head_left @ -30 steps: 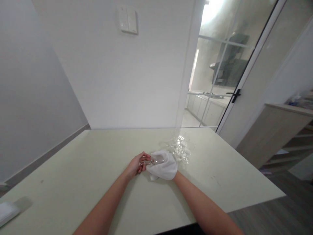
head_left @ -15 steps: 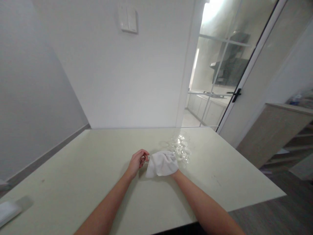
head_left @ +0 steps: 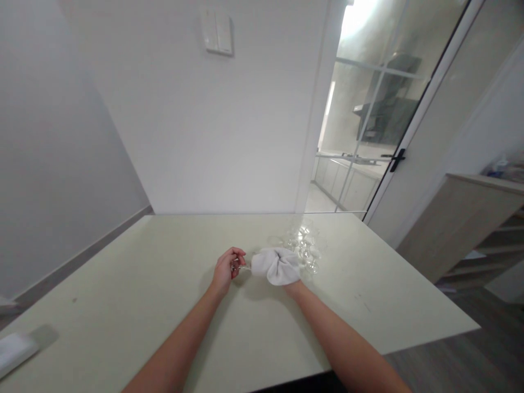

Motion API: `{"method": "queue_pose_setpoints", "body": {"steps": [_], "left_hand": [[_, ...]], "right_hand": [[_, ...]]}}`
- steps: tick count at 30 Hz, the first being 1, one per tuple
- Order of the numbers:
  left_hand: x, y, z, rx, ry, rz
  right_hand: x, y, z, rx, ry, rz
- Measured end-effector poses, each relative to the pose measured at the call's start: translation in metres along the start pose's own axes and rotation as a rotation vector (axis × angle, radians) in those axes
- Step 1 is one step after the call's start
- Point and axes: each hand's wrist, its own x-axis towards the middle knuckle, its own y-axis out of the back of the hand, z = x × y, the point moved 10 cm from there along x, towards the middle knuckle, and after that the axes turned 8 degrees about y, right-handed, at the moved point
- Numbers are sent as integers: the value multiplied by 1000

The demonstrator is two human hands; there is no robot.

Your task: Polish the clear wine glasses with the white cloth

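Note:
Near the middle of the white table (head_left: 164, 305), my left hand (head_left: 226, 267) is closed around the foot end of a clear stemmed glass (head_left: 245, 267). Its thin stem points right, and the bowl is hidden inside a white cloth (head_left: 275, 266). My right hand (head_left: 293, 287) is wrapped in that cloth, closed about the bowl end; its fingers are covered and only the wrist side shows. Just behind and right of the cloth lie several clear stemmed glasses (head_left: 305, 248) in a cluster, too glassy to tell apart.
A white box-like object (head_left: 16, 349) lies at the table's left front edge. The wall with a light switch (head_left: 216, 31) rises behind the table. A glazed door (head_left: 368, 109) stands at the back right, and a wooden shelf unit (head_left: 470, 224) is further right.
The cloth has turned and bunched up around the glass; its hanging corner has lifted and folded round. My left hand has shifted slightly left, and more of the stem shows.

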Motion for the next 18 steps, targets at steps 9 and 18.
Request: {"method": "queue_pose_setpoints", "body": {"steps": [9,18], "left_hand": [[-9,-31,-9,184,75,-279],[-8,-31,-5,208,10,-306]], "right_hand": [[-28,-38,-20,67,-22,-345],[-31,-31,-3,89,-118,-282]]}}
